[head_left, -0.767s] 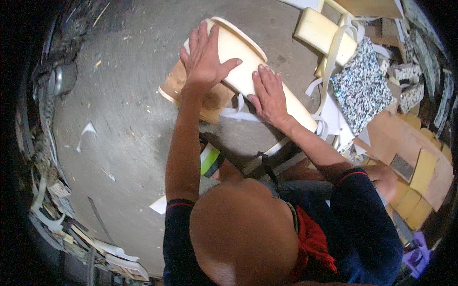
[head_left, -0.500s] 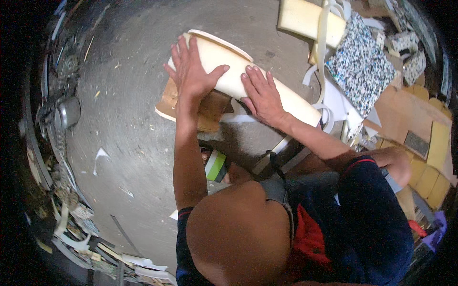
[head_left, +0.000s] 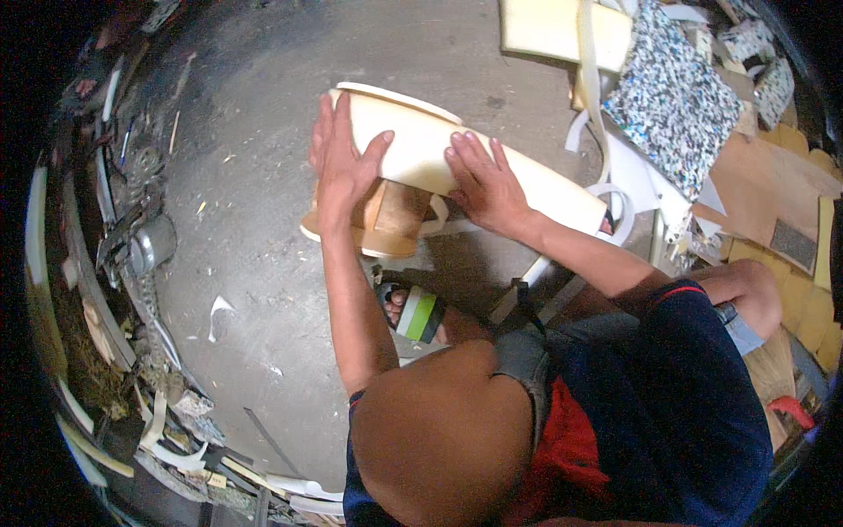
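A long cream foam-covered piece [head_left: 417, 149] lies slantwise before me, with a pale raised strip [head_left: 399, 98] along its far edge. Beneath its left part shows a brown wooden base [head_left: 391, 215] with a light rim. My left hand [head_left: 345, 167] rests on the left end of the foam, fingers stretched out and thumb held apart. Flat on the middle of the foam lies my right hand [head_left: 487, 180], its fingers spread. Neither hand grips anything. The underside of the piece is mostly hidden.
Right of the piece lie a speckled foam sheet [head_left: 672, 101], a yellow foam slab [head_left: 544, 31], white strips and brown board [head_left: 764, 193]. Scraps and metal parts [head_left: 154, 241] line the left side. My foot in a green-strapped sandal [head_left: 421, 314] is close below.
The view has shifted, and the foam-covered piece sits lower in the picture at its left end. My left hand has come nearer with it, its fingers closer together. My right hand still lies on the foam.
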Demonstrator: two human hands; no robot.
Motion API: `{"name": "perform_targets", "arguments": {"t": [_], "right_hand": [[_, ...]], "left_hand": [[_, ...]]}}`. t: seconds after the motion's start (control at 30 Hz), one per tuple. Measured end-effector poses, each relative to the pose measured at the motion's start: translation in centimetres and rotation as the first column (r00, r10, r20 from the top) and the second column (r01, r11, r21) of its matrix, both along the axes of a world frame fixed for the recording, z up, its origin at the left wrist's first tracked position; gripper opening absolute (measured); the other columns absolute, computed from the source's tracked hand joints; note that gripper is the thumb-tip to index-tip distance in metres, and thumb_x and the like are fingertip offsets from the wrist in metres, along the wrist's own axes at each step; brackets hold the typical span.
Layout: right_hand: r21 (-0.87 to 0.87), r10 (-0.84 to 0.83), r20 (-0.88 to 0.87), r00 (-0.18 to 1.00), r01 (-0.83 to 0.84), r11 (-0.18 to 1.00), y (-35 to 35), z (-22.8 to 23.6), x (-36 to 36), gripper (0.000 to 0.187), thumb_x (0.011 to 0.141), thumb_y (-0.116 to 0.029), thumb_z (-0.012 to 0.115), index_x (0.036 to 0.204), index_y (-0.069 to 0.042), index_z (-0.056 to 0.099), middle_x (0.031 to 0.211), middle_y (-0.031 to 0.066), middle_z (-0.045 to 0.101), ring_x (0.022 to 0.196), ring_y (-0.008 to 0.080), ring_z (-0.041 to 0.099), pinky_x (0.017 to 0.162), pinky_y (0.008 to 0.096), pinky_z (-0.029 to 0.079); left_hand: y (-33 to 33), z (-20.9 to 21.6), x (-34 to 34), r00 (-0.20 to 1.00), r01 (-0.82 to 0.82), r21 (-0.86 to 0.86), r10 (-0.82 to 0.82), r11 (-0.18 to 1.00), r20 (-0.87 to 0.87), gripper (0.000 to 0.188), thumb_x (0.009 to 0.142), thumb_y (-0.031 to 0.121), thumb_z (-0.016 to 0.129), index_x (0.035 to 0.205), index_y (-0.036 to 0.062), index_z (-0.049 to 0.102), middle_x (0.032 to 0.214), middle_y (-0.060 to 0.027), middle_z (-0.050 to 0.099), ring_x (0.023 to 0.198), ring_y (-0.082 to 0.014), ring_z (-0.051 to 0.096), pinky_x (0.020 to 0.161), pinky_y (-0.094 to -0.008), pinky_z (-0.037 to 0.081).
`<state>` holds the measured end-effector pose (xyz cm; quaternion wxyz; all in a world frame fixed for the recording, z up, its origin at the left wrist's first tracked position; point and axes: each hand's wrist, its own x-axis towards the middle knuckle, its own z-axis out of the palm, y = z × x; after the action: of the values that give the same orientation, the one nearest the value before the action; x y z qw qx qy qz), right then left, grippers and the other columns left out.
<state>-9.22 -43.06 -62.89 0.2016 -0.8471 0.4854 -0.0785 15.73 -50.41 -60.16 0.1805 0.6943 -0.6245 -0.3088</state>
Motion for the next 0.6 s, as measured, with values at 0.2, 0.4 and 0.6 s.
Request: {"name": "perform_targets", "arguments": {"t": [0.2, 0.4, 0.6], "right_hand": [[-0.036, 0.013, -0.047, 0.999, -0.015, 0.999, -0.1, 0.4, 0.0, 0.074, 0.089, -0.028, 0.071, 0.151, -0.004, 0.037, 0.16, 0.0184, 0.032, 0.15, 0.0373, 0.029, 0.12, 0.0598, 0.024], [-0.069, 0.053, -0.104, 0.993, -0.061, 0.996, -0.2, 0.8, 0.2, 0.077, 0.09, -0.025, 0.069, 0.153, 0.0, 0.032, 0.161, 0.0224, 0.028, 0.15, 0.0402, 0.028, 0.12, 0.0603, 0.022], [-0.105, 0.072, -0.14, 0.988, -0.087, 0.991, 0.0, 0.5, 0.0, 0.075, 0.091, -0.028, 0.068, 0.151, 0.002, 0.035, 0.161, 0.0237, 0.03, 0.15, 0.0408, 0.028, 0.119, 0.061, 0.022]], "left_hand": [[-1.6, -0.9, 1.3, 0.972, -0.113, 0.032, 0.117, 0.993, -0.204, 0.067, 0.097, 0.031, 0.057, 0.154, 0.0035, 0.035, 0.16, -0.0219, 0.035, 0.149, -0.039, 0.03, 0.122, -0.0494, 0.025], [-2.1, -0.8, 0.7, 0.968, -0.209, -0.011, 0.205, 0.978, -0.144, 0.053, 0.102, 0.026, 0.051, 0.148, 0.0003, 0.043, 0.143, -0.0262, 0.053, 0.135, -0.0429, 0.049, 0.115, -0.0494, 0.036], [-2.9, -1.1, 0.9, 0.957, -0.272, 0.014, 0.272, 0.962, -0.102, 0.047, 0.102, 0.028, 0.05, 0.142, 0.0012, 0.052, 0.129, -0.0295, 0.062, 0.123, -0.0459, 0.058, 0.107, -0.0498, 0.044]]}}
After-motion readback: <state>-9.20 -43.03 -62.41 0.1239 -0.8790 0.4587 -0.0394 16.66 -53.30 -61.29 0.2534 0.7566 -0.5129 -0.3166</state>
